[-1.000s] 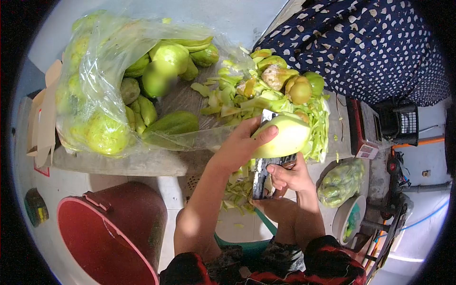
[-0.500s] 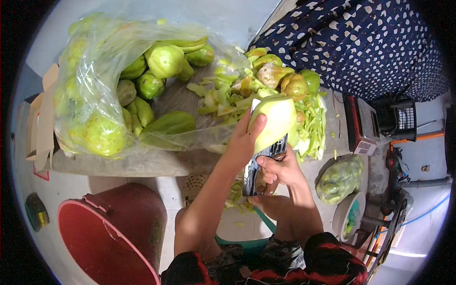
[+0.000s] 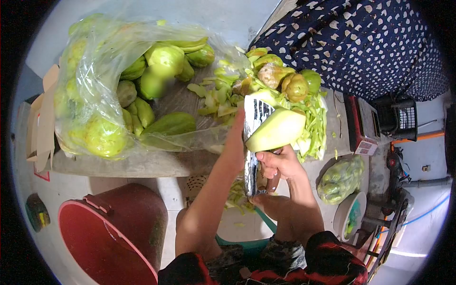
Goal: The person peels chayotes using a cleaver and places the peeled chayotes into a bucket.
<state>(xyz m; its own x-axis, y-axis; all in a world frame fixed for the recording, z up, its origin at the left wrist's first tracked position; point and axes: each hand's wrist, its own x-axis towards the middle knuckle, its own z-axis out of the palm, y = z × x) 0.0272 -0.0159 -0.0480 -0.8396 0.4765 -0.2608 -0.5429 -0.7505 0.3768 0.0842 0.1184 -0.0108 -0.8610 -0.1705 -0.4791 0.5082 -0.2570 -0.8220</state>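
A peeled pale green fruit (image 3: 278, 129) rests tilted against a long, flat black and silver tool (image 3: 256, 116) with dark stripes at its upper end. My left hand (image 3: 235, 145) is along the tool's left edge, its fingers hidden behind it. Below the fruit, my right hand (image 3: 281, 164) is closed, with curled fingers round the tool's brown handle (image 3: 273, 183) and the thumb by the fruit's lower edge. Green peelings (image 3: 313, 135) lie heaped just beyond the fruit, with several brownish fruits (image 3: 294, 87) on top.
A clear plastic bag (image 3: 102, 85) of green fruits covers the table's left. On the floor stand a red bucket (image 3: 114, 228), a bag of green produce (image 3: 341, 180) and a white tub (image 3: 358, 202). Dark patterned cloth (image 3: 351, 47) hangs at upper right, near a red scale (image 3: 358, 126).
The fruit has turned and tipped to the right, uncovering the tool's striped upper end. My left thumb, earlier on the fruit, no longer shows. My right hand stays low by the handle.
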